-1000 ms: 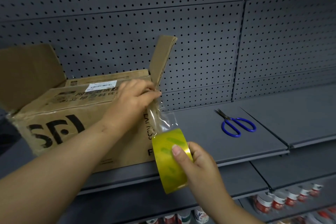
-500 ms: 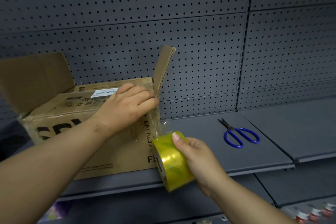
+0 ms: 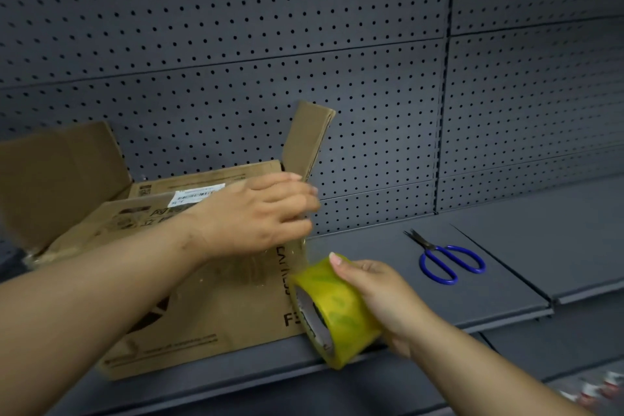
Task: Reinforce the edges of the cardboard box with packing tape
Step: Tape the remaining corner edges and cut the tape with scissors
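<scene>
A brown cardboard box (image 3: pixel 216 321) with black print stands on the grey shelf, two of its flaps standing up. My left hand (image 3: pixel 260 213) lies over the box's upper right front corner, fingers fairly straight, pressing the clear tape end there. A strip of clear tape (image 3: pixel 297 250) runs down the box's right vertical edge to the yellowish tape roll (image 3: pixel 337 311). My right hand (image 3: pixel 381 294) grips that roll low at the box's right front corner, with the forefinger over its top.
Blue-handled scissors (image 3: pixel 445 260) lie on the grey shelf (image 3: pixel 506 246) to the right of the box. A perforated grey back panel (image 3: pixel 304 44) rises behind. Small red-and-white containers (image 3: pixel 601 388) show blurred on a lower shelf at the bottom right.
The roll has come down along the box's right edge, drawing out more tape. My left hand has stayed on the upper corner, fingers flatter now. The view has tilted upward.
</scene>
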A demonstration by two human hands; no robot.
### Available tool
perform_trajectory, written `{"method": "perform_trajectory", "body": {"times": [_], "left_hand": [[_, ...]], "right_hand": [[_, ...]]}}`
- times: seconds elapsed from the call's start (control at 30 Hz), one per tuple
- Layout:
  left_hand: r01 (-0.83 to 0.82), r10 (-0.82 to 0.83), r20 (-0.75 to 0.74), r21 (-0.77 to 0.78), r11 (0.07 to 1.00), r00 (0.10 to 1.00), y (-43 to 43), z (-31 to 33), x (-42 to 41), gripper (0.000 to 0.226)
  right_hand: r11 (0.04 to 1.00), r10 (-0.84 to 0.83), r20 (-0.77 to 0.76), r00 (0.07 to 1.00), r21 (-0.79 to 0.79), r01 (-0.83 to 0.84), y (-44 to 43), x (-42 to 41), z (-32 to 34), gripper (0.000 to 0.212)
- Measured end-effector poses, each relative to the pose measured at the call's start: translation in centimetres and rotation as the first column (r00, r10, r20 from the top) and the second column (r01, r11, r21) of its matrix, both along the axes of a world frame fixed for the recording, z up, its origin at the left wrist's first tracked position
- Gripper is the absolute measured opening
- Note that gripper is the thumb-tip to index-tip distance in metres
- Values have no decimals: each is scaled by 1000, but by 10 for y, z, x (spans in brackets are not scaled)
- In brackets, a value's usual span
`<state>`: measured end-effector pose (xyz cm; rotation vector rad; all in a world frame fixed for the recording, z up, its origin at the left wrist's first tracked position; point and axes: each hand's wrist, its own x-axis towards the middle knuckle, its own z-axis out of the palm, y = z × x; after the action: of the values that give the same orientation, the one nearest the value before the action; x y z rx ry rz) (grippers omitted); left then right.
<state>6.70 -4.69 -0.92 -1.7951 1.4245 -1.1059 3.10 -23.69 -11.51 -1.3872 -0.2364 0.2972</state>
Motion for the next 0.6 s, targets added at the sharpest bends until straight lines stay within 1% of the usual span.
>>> {"method": "perform_trajectory", "body": {"times": [0.07, 0.1, 0.17, 0.23, 0.3, 0.4, 0.5, 0.6], "left_hand": [[14, -9, -31, 154, 988, 999, 1, -5, 10, 27], [-10, 18, -37, 224, 974, 999, 1, -8, 14, 29], [-76, 97, -63, 278, 958, 993, 1, -15, 20, 36], [-126, 161, -113, 267, 955, 981, 1, -17, 22, 39], [-142, 178, -125, 257, 956, 976, 0, -17, 22, 34], [-108, 137, -117, 230, 967, 984, 3, -20, 25, 22], [-83, 108, -114, 207, 975, 988, 7, -22, 28, 16], [-84, 107, -112, 192, 978, 988, 8, -22, 28, 21]], "right_hand": [[1000, -8, -13, 1000, 0, 8, 0, 1, 2, 35], [1000, -15, -16, 1000, -5, 15, 0, 2, 3, 37], [999, -36, -21, 999, -33, 36, 0, 3, 5, 41], [997, -59, -24, 998, -59, 57, -1, 3, 7, 38], [995, -66, -14, 998, -78, 64, -1, 2, 9, 37], [987, -73, 21, 997, -145, 75, -1, 2, 9, 32], [977, -109, 36, 993, -178, 113, 1, 0, 8, 26], [973, -144, 53, 988, -174, 152, 3, -2, 3, 30]]}}
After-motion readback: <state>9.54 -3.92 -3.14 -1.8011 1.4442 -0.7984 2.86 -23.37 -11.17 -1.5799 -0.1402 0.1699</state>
